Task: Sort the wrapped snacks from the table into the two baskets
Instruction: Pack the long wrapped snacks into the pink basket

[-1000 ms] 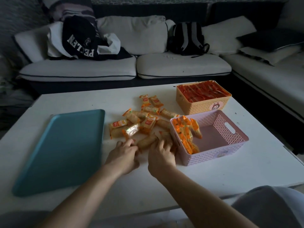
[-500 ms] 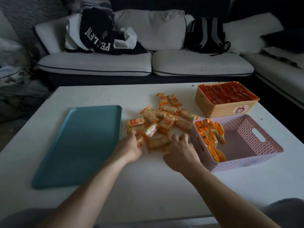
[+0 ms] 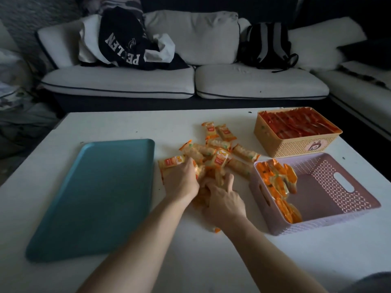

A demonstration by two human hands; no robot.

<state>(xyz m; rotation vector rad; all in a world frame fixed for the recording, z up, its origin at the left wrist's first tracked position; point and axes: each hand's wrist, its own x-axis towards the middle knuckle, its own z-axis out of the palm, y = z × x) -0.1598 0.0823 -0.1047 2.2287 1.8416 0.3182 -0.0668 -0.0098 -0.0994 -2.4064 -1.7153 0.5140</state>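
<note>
A pile of orange-and-clear wrapped snacks (image 3: 215, 153) lies in the middle of the white table (image 3: 190, 261). My left hand (image 3: 182, 178) and my right hand (image 3: 222, 199) meet at the pile's near edge, fingers curled around several snacks gathered between them. To the right sits the pink basket (image 3: 338, 216), with several of the same orange snacks stacked along its left wall. Behind it stands the orange basket (image 3: 296, 146), filled with red wrapped snacks.
A teal tray (image 3: 95, 197) lies on the left half of the table. A sofa (image 3: 254, 85) with cushions, dark clothing and a backpack runs behind and to the right of the table.
Both hands have closed in on each other at the near edge of the pile and scooped snacks together between them. The camera view has shifted slightly.
</note>
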